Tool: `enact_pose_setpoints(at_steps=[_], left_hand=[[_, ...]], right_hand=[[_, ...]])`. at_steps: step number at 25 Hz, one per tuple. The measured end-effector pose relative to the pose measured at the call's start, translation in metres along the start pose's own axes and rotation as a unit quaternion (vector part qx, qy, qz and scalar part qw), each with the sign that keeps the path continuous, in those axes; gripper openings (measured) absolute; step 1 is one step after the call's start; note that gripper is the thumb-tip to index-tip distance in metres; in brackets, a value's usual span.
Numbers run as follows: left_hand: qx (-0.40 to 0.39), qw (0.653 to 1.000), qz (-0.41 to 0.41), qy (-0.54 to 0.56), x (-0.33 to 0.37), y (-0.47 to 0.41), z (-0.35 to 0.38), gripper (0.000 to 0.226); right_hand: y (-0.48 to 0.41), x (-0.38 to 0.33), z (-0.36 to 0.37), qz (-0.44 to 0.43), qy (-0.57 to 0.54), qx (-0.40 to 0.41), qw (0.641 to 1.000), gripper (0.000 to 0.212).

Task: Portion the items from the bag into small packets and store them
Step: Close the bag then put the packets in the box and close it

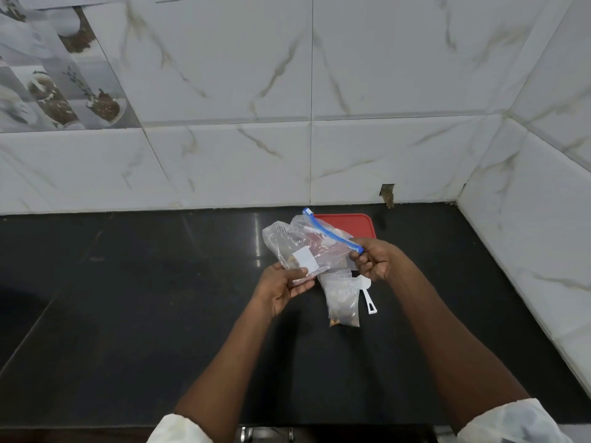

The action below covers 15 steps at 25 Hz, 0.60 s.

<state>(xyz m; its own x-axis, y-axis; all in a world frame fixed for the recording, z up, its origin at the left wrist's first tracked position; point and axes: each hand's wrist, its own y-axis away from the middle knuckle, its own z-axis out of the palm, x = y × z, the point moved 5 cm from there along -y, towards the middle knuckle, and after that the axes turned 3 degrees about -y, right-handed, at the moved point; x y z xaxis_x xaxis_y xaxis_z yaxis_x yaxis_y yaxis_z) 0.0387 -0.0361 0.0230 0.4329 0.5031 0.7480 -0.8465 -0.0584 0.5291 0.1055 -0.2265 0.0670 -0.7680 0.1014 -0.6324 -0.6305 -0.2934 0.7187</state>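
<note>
A clear plastic zip bag with a blue zip strip along its top and a white label is held up above the black counter. My left hand grips its lower edge by the label. My right hand pinches the near end of the blue strip. Below the bag lie small clear packets with brown bits at the bottom. A white plastic scoop lies beside them, partly hidden under my right hand.
A red lid or board lies flat behind the bag near the wall. The black counter runs to tiled walls at the back and right. A chipped hole shows in the back tile.
</note>
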Motion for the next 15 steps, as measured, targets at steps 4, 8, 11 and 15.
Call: enact_pose_setpoints(at_steps=[4,8,11,15], left_hand=[[-0.013,1.000,-0.005,-0.012,-0.014,0.004,-0.006,0.053],[-0.057,0.996,0.038,-0.058,-0.018,0.012,-0.006,0.054],[-0.052,0.988,0.142,0.021,0.001,0.012,-0.006,0.053],[0.027,0.979,0.199,0.029,0.014,0.004,-0.016,0.028]], right_hand=[[0.000,-0.003,-0.014,-0.014,-0.055,-0.002,0.998,0.018],[0.002,-0.003,-0.024,-0.037,-0.060,0.031,0.997,0.011],[0.011,-0.007,-0.025,-0.073,0.035,0.049,0.995,0.018],[0.018,-0.015,-0.018,-0.123,0.260,0.085,0.954,0.038]])
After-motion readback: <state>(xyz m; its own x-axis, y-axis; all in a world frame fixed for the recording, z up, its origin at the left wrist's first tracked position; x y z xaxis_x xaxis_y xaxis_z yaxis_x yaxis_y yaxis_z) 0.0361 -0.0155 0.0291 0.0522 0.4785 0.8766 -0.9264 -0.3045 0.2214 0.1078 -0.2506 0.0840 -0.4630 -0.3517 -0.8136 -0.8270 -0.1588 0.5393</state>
